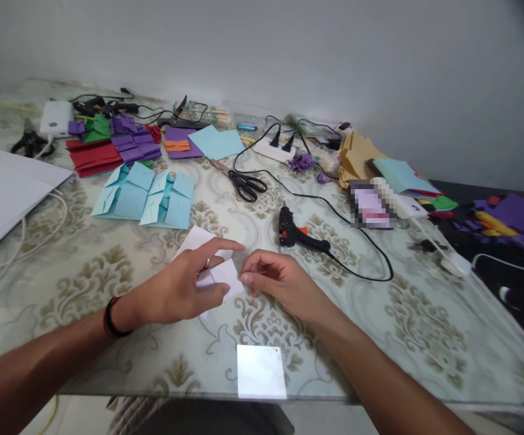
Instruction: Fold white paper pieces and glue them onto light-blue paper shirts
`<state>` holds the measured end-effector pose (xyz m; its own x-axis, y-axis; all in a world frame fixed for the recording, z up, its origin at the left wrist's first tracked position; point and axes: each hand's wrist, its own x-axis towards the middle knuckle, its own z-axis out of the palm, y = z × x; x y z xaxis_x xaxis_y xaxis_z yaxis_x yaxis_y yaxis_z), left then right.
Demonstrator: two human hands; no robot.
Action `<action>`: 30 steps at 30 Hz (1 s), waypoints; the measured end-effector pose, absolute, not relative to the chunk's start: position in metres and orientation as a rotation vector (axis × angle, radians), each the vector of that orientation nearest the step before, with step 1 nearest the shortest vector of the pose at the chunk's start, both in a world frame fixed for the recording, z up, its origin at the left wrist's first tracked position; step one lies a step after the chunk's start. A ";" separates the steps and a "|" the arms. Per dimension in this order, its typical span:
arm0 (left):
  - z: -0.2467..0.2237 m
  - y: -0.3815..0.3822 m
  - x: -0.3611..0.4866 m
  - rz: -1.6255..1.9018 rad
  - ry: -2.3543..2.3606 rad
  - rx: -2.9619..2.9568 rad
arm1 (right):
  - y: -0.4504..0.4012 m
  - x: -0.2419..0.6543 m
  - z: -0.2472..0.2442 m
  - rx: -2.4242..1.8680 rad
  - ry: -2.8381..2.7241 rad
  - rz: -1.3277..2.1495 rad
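A folded white paper (228,277) lies on the table in front of me, partly hidden by my left hand. My left hand (183,281) is over it with thumb and index finger stretched apart; a ring shows on one bent finger. At the paper's right edge, my right hand (280,281) has its thumb and fingertips closed together on or right against the edge. Near the table's front edge is a bright white square (262,371). Two sets of folded light blue paper (124,192) sit behind my left hand. A black glue gun (300,232) lies behind my right hand.
Scissors (246,184) lie behind the glue gun, whose cord loops right from a white power strip (274,148). Folded red paper (94,158) and purple paper (136,147) are stacked back left. White sheets (8,190) cover the left side. A phone (371,205) lies at right.
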<state>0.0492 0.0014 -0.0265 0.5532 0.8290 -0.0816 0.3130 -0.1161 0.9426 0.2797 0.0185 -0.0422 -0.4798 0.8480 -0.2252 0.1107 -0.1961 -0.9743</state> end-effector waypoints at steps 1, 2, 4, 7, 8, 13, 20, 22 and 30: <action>-0.026 0.001 0.050 0.580 0.977 1.692 | 0.018 0.279 -0.042 -1.134 -1.526 1.727; -0.025 0.000 0.050 0.575 0.987 1.703 | 0.017 0.279 -0.042 -1.128 -1.545 1.726; -0.025 -0.001 0.051 0.568 0.999 1.732 | 0.014 0.278 -0.043 -1.102 -1.597 1.728; -0.026 -0.001 0.053 0.566 0.987 1.751 | 0.012 0.276 -0.045 -1.073 -1.666 1.746; -0.026 -0.001 0.053 0.569 0.983 1.748 | 0.011 0.275 -0.045 -1.075 -1.677 1.749; -0.030 -0.001 0.054 0.573 0.976 1.764 | 0.009 0.275 -0.048 -1.136 -1.717 1.714; -0.034 0.002 0.050 0.537 0.898 1.708 | 0.007 0.275 -0.045 -1.160 -1.769 1.684; -0.034 0.002 0.049 0.548 0.878 1.690 | 0.008 0.275 -0.044 -1.141 -1.767 1.697; -0.031 0.005 0.049 0.563 0.868 1.670 | 0.010 0.276 -0.042 -1.129 -1.780 1.670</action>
